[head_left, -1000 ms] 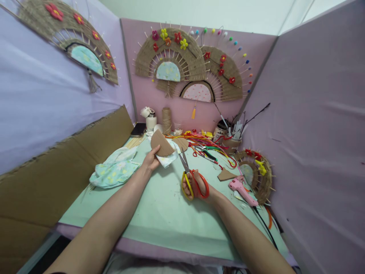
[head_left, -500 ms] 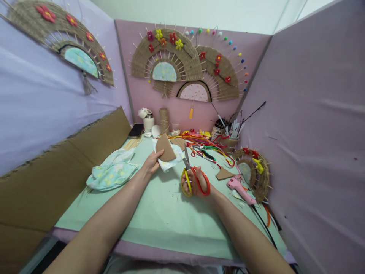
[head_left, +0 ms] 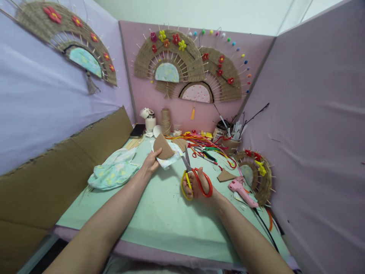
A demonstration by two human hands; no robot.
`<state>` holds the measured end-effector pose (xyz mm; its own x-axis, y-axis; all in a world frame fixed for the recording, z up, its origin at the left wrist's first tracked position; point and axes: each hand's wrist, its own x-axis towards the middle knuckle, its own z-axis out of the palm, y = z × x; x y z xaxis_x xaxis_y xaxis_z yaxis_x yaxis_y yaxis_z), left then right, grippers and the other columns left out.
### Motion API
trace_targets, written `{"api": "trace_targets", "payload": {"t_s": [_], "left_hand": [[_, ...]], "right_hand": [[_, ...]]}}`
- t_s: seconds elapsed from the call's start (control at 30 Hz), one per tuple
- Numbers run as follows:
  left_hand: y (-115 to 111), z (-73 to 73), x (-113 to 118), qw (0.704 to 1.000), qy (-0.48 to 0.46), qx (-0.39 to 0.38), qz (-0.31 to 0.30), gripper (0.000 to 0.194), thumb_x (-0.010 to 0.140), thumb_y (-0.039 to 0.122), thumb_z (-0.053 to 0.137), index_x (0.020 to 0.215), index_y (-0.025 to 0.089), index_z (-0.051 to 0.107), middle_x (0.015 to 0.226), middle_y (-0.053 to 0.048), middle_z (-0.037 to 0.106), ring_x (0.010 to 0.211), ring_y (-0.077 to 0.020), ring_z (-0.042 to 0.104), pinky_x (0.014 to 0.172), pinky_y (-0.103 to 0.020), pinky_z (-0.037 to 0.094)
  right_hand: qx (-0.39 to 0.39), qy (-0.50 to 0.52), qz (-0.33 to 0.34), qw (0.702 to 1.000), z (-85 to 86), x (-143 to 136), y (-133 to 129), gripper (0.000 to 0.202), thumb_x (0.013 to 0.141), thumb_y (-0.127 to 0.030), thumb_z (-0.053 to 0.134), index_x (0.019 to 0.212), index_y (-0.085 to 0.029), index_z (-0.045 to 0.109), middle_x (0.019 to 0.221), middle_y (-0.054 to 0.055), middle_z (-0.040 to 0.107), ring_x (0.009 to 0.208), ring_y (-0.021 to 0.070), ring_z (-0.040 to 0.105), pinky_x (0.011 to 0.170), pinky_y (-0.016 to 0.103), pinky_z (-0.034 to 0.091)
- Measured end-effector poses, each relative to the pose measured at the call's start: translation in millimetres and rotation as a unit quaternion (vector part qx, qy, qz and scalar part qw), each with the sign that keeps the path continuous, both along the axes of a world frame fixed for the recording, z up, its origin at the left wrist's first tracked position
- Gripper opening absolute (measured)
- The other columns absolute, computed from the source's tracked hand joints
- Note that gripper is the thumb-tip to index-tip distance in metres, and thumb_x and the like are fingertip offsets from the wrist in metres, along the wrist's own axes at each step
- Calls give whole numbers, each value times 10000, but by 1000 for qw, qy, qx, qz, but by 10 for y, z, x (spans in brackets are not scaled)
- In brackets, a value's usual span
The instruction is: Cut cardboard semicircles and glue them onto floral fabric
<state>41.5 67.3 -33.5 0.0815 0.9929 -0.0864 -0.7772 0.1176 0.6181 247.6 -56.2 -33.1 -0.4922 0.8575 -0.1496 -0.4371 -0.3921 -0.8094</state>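
Pinched in my left hand (head_left: pixel 152 160) is a half-round cardboard piece (head_left: pixel 163 147) lying against a patterned fabric piece (head_left: pixel 169 161), whose edges stick out around the card. My right hand (head_left: pixel 196 183) has its fingers through the handles of a pair of scissors (head_left: pixel 187 163), one loop yellow and the other red. The scissor blades stand apart, just right of the fabric edge, and I cannot tell that they touch it. Left of my left forearm lies a crumpled cloth (head_left: pixel 114 171) in mint with yellow spots.
A pink glue gun (head_left: pixel 242 192) with a black cable lies at the right, beside a cardboard scrap (head_left: pixel 226 175) and a small twine fan (head_left: pixel 258 177). Pliers (head_left: pixel 209 156), pipe cleaners and a twine spool (head_left: pixel 165 121) are at the back. A cardboard wall (head_left: pixel 65 167) borders the left.
The cardboard and fabric in my left hand have tilted and shifted slightly left. The scissors have opened wider and their tips sit a little away from the fabric. The whole view has shifted slightly.
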Motion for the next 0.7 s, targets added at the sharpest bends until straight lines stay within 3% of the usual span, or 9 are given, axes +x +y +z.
{"api": "trace_targets", "payload": {"t_s": [0.17,0.33,0.7], "left_hand": [[-3,5,23,1000,4,-9,-2,444,759,-15,635,1175,138,622,1060,-118,722,988,-254,692,1012,-497,465],[-16,-4,56,1000,17,-19,-16,572,706,-54,667,1227,174,601,1140,-113,700,1016,-261,684,1034,-495,449],[4,-52,4,999,37,26,-27,508,703,-31,672,1169,162,616,1091,-107,714,1014,-268,679,1023,-527,448]], "right_hand": [[14,-44,-21,999,-62,-24,-12,700,631,-856,519,795,-176,538,671,-1,561,452,89,456,408,227,369],[2,-77,-45,996,-102,-10,7,643,688,-810,533,794,-176,535,676,-2,562,453,82,462,409,222,383],[-30,-54,-53,997,53,-4,-13,674,667,-844,508,749,-175,527,568,-28,517,398,84,437,375,213,344]]}}
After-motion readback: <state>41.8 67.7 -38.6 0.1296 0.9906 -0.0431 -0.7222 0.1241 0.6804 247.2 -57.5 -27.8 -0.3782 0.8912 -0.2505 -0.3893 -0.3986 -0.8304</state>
